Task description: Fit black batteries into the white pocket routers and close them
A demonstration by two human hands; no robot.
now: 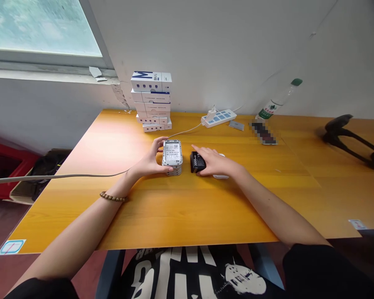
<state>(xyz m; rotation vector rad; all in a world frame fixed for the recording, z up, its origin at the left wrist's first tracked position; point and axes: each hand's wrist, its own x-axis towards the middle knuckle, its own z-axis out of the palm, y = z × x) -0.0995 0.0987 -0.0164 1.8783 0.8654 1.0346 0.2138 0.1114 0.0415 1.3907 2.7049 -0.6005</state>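
My left hand [151, 160] grips the left side of a small stack of white devices [172, 157], whose top one lies back-up with a label showing. My right hand [213, 162] rests on the table just right of the stack, fingers curled on a black battery pack [197, 162]. A white cover piece [221, 176] lies partly under that hand. Both forearms reach in from the near edge of the orange wooden table [180, 207].
A pile of white and blue boxes [152, 101] stands at the back against the wall. A white power strip [218, 118] with a cable, a grey card [236, 125], a plastic bottle [279, 99] and a black stand [352, 137] lie along the back right.
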